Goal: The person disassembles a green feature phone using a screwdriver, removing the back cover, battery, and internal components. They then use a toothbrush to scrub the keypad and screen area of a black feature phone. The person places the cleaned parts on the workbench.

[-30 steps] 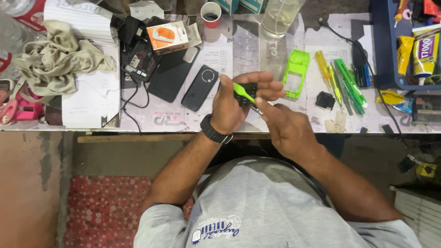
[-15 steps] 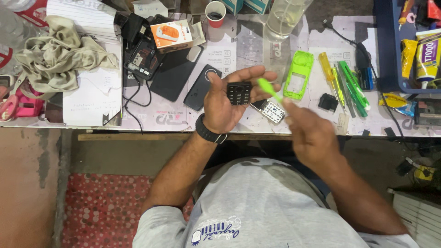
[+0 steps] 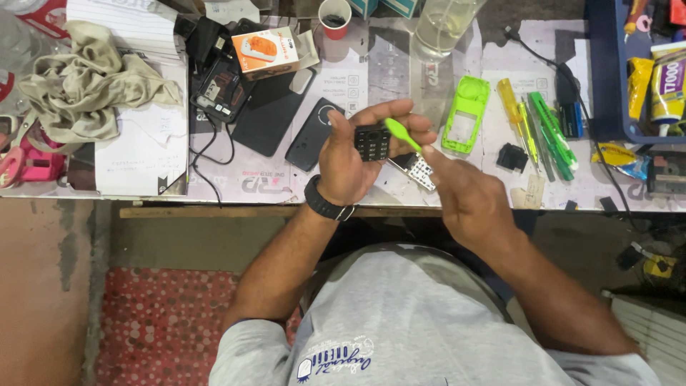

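Note:
My left hand [image 3: 354, 157] is raised over the table's front edge and holds a small black keypad part [image 3: 372, 141] in its palm. My right hand [image 3: 464, 193] grips a slim green tool [image 3: 402, 134] whose tip rests beside the keypad. A circuit board with a keypad grid [image 3: 416, 170] lies on the table just under both hands. A green phone housing [image 3: 465, 113] lies to the right. A black wristband sits on my left wrist.
Dark phones [image 3: 314, 134] and a black charger with cable [image 3: 218, 86] lie to the left, beside a crumpled cloth [image 3: 86, 86] and an orange box [image 3: 266, 51]. Green and yellow tools [image 3: 536, 125] lie right. A red cup [image 3: 334, 16], a glass jug [image 3: 443, 25] and a blue bin [image 3: 607, 71] stand behind.
Both hands were together on the part a second ago. The right hand drew the green tool away to the right, exposing the black keypad in my left palm.

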Demonstrator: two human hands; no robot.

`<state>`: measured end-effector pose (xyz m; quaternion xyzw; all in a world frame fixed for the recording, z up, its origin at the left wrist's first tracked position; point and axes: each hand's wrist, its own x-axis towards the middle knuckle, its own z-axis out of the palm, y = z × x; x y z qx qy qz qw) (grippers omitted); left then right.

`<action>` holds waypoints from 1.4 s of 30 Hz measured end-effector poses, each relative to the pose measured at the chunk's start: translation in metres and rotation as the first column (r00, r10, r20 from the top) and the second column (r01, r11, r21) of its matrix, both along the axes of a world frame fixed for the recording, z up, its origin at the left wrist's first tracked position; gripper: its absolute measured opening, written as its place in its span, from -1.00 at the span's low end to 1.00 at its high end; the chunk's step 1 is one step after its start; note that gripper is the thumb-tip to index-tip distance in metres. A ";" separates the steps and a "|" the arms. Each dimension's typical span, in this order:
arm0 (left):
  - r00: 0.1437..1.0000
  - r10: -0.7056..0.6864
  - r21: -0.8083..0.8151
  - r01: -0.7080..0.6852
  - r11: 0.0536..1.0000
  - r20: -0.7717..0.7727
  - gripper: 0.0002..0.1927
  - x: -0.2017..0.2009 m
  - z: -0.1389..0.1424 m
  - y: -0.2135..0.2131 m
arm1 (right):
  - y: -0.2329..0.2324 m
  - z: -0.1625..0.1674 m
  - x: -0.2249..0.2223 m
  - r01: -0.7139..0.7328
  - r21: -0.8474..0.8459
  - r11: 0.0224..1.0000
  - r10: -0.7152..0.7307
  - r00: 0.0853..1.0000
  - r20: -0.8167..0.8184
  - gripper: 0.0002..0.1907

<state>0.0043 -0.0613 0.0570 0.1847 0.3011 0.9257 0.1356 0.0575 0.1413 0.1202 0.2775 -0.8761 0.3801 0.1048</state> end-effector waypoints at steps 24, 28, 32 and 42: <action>0.976 0.182 -0.183 -0.158 0.970 0.120 0.10 -0.001 0.001 0.010 | 0.001 -0.008 0.009 -0.055 0.017 0.998 0.052 0.988 0.146 -0.46; 0.979 0.158 -0.140 -0.140 0.980 0.132 0.09 -0.001 0.002 0.012 | 0.001 -0.009 0.009 -0.111 -0.016 0.994 0.112 0.989 0.097 -0.48; 0.977 0.157 -0.159 -0.134 0.978 0.142 0.06 -0.001 0.003 0.011 | 0.001 -0.011 0.011 -0.088 -0.028 0.996 0.091 0.987 0.134 -0.46; 0.969 0.164 0.137 -0.190 0.972 0.182 -0.33 -0.002 0.016 0.017 | -0.004 -0.023 0.009 -0.060 -0.084 0.995 0.077 0.973 0.220 -0.43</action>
